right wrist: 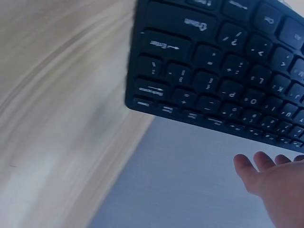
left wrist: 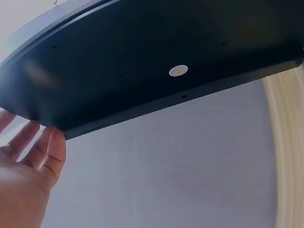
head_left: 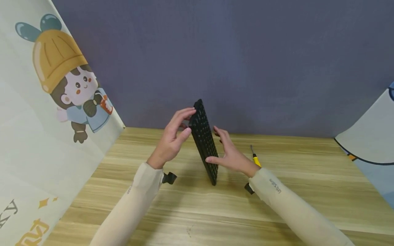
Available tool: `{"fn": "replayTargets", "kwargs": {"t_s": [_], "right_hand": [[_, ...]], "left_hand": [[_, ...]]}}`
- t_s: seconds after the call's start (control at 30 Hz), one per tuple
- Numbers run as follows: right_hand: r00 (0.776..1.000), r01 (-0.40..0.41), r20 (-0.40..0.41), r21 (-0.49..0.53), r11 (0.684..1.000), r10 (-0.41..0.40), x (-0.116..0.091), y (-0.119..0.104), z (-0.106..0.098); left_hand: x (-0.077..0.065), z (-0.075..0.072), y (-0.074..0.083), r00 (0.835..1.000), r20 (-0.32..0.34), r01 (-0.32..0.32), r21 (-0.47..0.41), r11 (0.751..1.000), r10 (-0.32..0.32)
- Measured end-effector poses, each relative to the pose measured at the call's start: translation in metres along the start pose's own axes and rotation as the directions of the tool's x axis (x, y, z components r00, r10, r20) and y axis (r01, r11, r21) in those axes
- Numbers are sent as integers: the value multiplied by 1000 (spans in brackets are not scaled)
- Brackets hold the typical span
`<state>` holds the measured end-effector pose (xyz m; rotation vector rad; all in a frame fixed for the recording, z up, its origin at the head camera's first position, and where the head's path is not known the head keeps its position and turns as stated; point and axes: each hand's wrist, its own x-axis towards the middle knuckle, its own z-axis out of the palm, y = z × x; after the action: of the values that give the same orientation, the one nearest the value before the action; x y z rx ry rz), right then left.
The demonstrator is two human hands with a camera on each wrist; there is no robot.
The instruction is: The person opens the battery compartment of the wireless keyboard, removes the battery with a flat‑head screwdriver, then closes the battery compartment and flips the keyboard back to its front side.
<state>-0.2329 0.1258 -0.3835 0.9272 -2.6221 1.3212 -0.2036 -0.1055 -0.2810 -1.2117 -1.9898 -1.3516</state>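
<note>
A black keyboard (head_left: 204, 140) stands tilted on its short end above the wooden table, its keys facing right. At its upper end my left hand (head_left: 169, 141) grips the edge between fingers and thumb. The left wrist view shows the keyboard's smooth underside (left wrist: 142, 61), with a small oval sticker (left wrist: 178, 71) on it and my left fingers (left wrist: 57, 147) at its corner. My right hand (head_left: 232, 155) is spread beside the key side, holding nothing; its thumb overlaps the keys in the head view, and contact cannot be told. In the right wrist view its fingers are apart from the keyboard (right wrist: 209, 71).
A screwdriver with a yellow handle (head_left: 256, 160) lies on the wooden table (head_left: 191, 212), partly hidden behind the right forearm. A grey-blue panel (head_left: 215, 61) rises at the back. To the left stands a white sheet (head_left: 18, 112) with a cartoon figure; another printed sheet (head_left: 369, 133) is at right.
</note>
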Motion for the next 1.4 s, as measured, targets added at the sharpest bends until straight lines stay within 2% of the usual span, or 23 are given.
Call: {"fn": "replayTargets", "kwargs": {"t_s": [0.37, 0.47, 0.6, 0.67, 0.8, 0.9, 1.0, 1.1, 1.17, 1.4], "right_hand": [[994, 95, -52, -10, 995, -96, 6, -12, -8], [991, 112, -66, -6, 994, -112, 7, -16, -11], [990, 125, -73, 34, 992, -122, 3, -44, -20], [990, 128, -74, 58, 990, -123, 2, -58, -24], [986, 150, -89, 69, 986, -144, 3, -67, -28], [982, 164, -101, 62, 985, -157, 4, -70, -30], [981, 170, -103, 59, 984, -163, 4, -72, -33], [981, 172, -101, 58, 983, -165, 4, -74, -35], [980, 174, -102, 57, 983, -168, 4, -75, -36], [969, 225, -128, 86, 971, -213, 5, -73, -39]], "left_hand": [[1, 4, 0, 999, 47, -19, -22, 1000, 20], [0, 7, -14, 998, 56, -29, -16, 999, 30], [-2, 12, -33, 998, 57, -29, -4, 1000, 29], [-3, 13, -35, 998, 59, -19, -9, 1000, 20], [-2, 13, -28, 997, 66, -24, -16, 1000, 26], [1, 13, -13, 997, 73, -24, -33, 999, 26], [3, 14, 1, 997, 74, -6, -39, 999, 9], [3, 16, 5, 997, 72, 17, -41, 999, -14], [2, 19, 1, 998, 66, 24, -46, 999, -20], [1, 31, -26, 997, 71, 17, -37, 999, -15]]}}
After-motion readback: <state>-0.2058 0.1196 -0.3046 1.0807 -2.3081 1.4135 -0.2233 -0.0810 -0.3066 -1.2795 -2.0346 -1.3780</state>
